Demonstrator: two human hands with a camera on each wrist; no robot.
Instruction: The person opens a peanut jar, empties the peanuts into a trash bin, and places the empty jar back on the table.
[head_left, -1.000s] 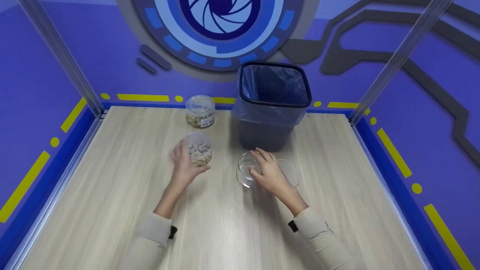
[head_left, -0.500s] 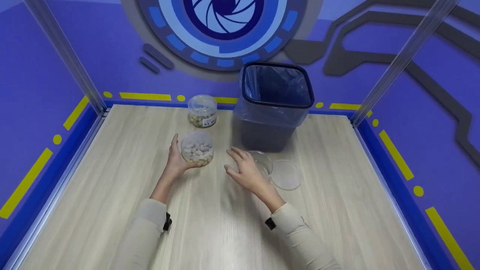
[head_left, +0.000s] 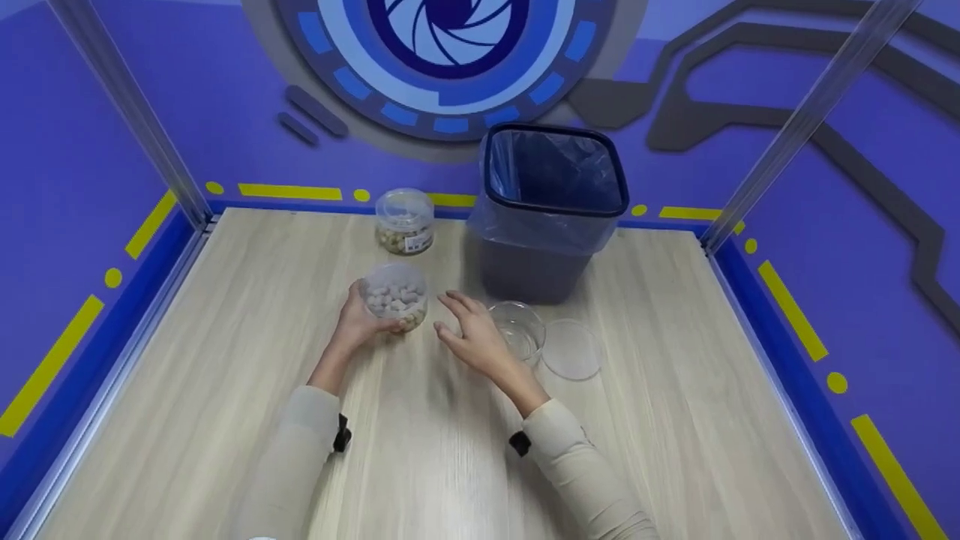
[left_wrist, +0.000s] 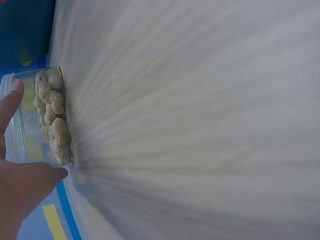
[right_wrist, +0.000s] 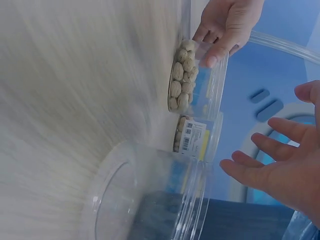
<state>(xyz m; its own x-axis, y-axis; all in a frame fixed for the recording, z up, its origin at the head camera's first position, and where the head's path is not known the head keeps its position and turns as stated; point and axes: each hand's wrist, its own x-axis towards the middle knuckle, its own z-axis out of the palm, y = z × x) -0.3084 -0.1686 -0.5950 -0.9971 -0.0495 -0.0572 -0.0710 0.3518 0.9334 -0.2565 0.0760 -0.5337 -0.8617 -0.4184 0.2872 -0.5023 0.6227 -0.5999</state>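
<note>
A clear jar of peanuts [head_left: 395,298] stands left of the table's middle, its unshelled peanuts [left_wrist: 51,112] showing through the wall. My left hand [head_left: 358,321] grips its left side, thumb in front and fingers partly hidden behind. In the right wrist view, that left hand's thumb presses on the jar's wall. My right hand [head_left: 476,335] hovers between this jar and an empty clear jar [head_left: 529,330], fingers spread and holding nothing. Beside the empty jar a round translucent lid [head_left: 571,350] lies flat.
Farther back stands another jar of peanuts [head_left: 405,223] with a barcode label. A dark bin [head_left: 534,266] lined with a clear bag is behind the empty jar. Blue panels and metal posts [head_left: 810,124] border the wooden table [head_left: 450,450].
My right hand has moved left, off the empty jar and closer to the peanut jar. My left hand has tightened its hold on the peanut jar.
</note>
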